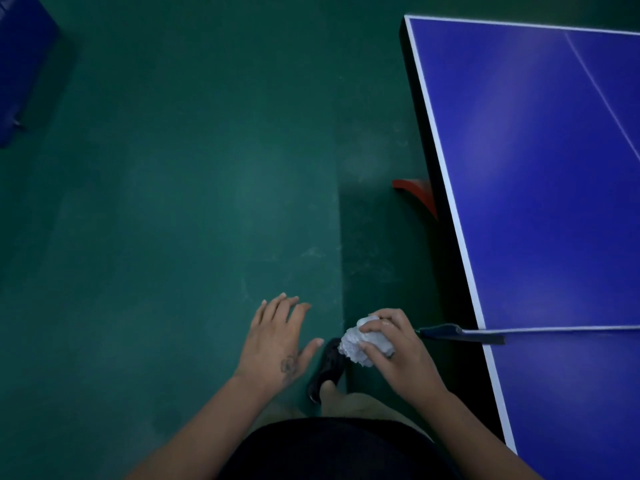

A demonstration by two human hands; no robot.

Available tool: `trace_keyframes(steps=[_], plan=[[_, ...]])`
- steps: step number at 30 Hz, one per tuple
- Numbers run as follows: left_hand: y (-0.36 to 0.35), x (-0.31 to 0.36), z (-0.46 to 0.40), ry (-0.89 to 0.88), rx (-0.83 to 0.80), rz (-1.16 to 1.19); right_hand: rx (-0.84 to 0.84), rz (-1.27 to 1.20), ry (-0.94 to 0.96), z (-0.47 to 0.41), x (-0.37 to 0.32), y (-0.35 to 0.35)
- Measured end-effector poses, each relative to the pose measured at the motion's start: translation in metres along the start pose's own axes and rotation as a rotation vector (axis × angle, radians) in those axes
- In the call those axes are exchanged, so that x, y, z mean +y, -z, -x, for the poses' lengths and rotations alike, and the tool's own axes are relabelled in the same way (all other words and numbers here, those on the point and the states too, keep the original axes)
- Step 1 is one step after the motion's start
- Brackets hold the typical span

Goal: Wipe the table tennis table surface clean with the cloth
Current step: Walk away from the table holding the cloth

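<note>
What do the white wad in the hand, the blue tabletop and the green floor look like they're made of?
The wad, held in the right hand, looks like soft cloth or paper: crumpled, nubbly, matte white; I can't tell which. The tabletop seems a rigid painted board: flat, smooth blue with a faint sheen and a white edge line. The floor looks like matte rubbery sports matting, scuffed with pale marks, with a straight seam.

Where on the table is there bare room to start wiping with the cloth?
The blue table is bare from its white side line to the centre line, beyond the net. Near the net post it is tight. The right hand grips the cloth off the table.
</note>
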State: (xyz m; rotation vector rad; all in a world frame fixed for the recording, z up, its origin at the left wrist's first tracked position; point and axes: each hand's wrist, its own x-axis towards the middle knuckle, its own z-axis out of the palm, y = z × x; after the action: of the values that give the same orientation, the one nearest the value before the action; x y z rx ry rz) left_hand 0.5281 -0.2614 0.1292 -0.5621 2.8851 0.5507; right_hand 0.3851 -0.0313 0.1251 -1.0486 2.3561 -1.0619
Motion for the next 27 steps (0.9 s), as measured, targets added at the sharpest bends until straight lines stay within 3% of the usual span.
trace_keyframes(steps=[15,27], plan=[[0.064,-0.040,-0.166,0.116,0.044,-0.046,-0.012,-0.045,-0.003,-0.202,0.038,0.048],[0.127,-0.161,-0.327,0.066,-0.057,-0.028,0.013,0.040,-0.014,-0.393,0.008,0.009]])
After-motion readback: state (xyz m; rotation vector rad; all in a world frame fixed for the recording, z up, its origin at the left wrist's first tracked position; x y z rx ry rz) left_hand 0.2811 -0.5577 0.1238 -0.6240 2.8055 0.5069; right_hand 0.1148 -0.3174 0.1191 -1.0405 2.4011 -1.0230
